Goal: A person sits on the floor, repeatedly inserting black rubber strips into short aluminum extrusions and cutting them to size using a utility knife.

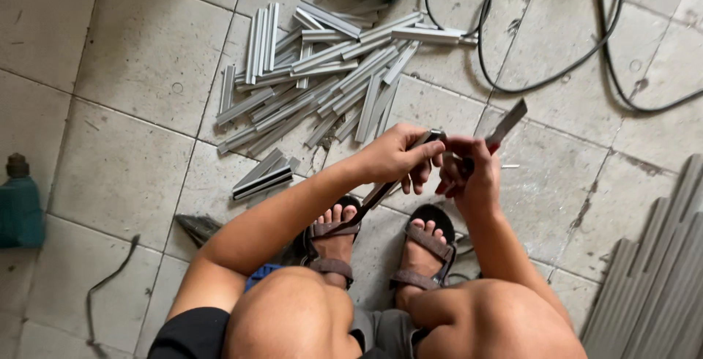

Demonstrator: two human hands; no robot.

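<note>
Tiled floor (pixel 132 59), hands (pixel 392 155) gripping metal strips (pixel 505 123)

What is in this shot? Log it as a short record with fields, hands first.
left hand: grips a long dark metal strip
right hand: holds a short grey metal piece
posture: squatting, feet in sandals
floor: pale tiles
pile: cut grey metal profiles beyond the hands
cables: black cable at upper right
tools: green power tool at left edge

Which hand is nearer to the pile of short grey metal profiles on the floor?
Left. The left hand is just below the pile of metal profiles. The right hand is further right, away from it.
</note>
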